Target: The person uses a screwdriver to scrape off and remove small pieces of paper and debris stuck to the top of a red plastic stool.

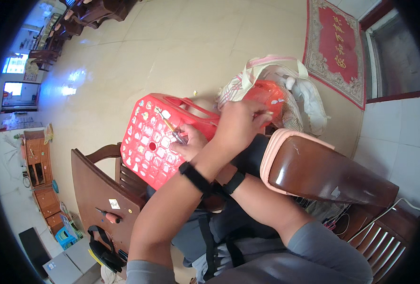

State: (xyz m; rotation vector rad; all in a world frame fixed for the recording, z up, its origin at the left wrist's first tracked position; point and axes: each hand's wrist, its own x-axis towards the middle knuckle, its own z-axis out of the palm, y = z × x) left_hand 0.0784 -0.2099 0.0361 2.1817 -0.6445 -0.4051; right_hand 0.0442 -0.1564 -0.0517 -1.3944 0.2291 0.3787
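My forearms cross, the left over the right. My right hand (191,142) grips a screwdriver (171,127) with a clear handle and yellowish shaft, its tip over a red plastic stool (153,146). A small red piece shows by the fingers. The stool lies tipped, its square-patterned seat towards me, dotted with pale sticker remnants. My left hand (243,120) reaches right, fingertips pinched in front of an orange plastic bag (265,92). Whether they hold anything is hidden. The orange bag sits inside a striped cloth bag (231,88) with its handles up.
A brown wooden table (100,198) at left bears a red-handled tool (109,215), a sticker (114,204) and a black pouch (105,250). On the right stands a wooden armrest (313,163) with pink edging. A red mat (337,46) with writing lies by the doorway.
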